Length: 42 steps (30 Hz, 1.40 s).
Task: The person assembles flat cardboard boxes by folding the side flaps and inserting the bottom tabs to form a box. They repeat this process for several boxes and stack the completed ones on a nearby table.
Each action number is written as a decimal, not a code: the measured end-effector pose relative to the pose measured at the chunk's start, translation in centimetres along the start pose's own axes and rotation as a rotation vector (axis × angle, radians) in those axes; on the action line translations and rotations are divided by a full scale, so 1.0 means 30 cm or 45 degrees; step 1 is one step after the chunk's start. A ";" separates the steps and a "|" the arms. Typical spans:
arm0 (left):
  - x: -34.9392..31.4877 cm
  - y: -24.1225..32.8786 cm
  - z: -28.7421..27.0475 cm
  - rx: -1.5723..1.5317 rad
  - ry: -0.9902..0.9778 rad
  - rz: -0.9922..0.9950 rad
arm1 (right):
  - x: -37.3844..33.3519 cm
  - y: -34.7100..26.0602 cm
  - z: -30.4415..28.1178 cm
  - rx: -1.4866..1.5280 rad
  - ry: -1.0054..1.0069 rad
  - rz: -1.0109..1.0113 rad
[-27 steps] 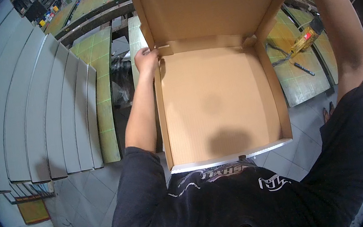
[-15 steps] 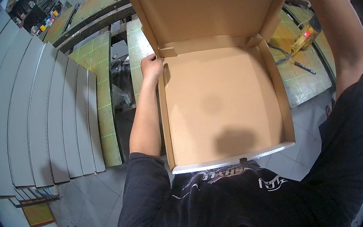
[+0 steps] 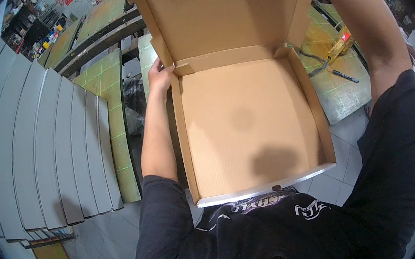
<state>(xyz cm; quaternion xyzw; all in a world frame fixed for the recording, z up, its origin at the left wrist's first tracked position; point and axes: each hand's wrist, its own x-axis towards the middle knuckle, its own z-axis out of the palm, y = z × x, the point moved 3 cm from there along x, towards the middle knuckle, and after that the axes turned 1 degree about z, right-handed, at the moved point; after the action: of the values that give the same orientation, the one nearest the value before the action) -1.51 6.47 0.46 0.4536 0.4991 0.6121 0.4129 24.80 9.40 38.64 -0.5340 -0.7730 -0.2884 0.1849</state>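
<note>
I hold an open, empty brown cardboard box (image 3: 248,124) against my chest, its lid tilted up and away. My left hand (image 3: 159,76) grips the box's far left corner, fingers wrapped on the side wall by the small corner flap. My right arm reaches up along the right side of the lid; my right hand is out of view past the top edge. The near wall of the box shows a pale edge just above my black shirt.
A fan of flat grey cardboard sheets (image 3: 39,150) lies at the left. Green cutting mats (image 3: 114,89) cover the benches beyond. A yellow tool (image 3: 339,43) and a black pen (image 3: 346,76) lie on the mat at the right. White floor tiles are below.
My left hand has slid slightly up along the left wall toward the corner flap. The box has shifted a little; my view dropped slightly.
</note>
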 end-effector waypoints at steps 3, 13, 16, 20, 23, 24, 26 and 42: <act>0.058 0.066 0.056 0.051 -0.185 -0.186 | -0.109 -0.051 0.022 0.029 0.855 -0.242; 0.101 0.017 0.032 -0.009 -0.248 -0.205 | -0.604 -0.634 0.728 0.838 -0.137 -0.226; 0.087 -0.005 0.019 0.005 -0.269 -0.222 | -0.634 -0.622 0.805 0.838 -0.306 -0.133; 0.065 0.002 0.024 -0.032 -0.264 -0.170 | -0.646 -0.605 0.865 0.858 -0.119 -0.028; 0.070 -0.006 0.002 -0.114 -0.269 -0.146 | -0.639 -0.611 0.864 0.852 -0.013 -0.061; 0.067 -0.005 0.001 -0.158 -0.278 -0.142 | -0.644 -0.610 0.868 0.854 0.022 -0.075; 0.059 0.002 0.004 -0.203 -0.263 -0.097 | -0.652 -0.610 0.870 0.846 0.097 -0.113; -0.011 0.002 0.045 0.491 0.066 0.227 | -0.723 -0.601 0.984 0.496 -0.259 0.146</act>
<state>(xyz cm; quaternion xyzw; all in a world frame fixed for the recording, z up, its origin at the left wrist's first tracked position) -0.11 6.46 0.60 0.5507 0.5753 0.5509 0.2495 16.48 8.05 -1.29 -0.5578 -0.7970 -0.0673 0.2216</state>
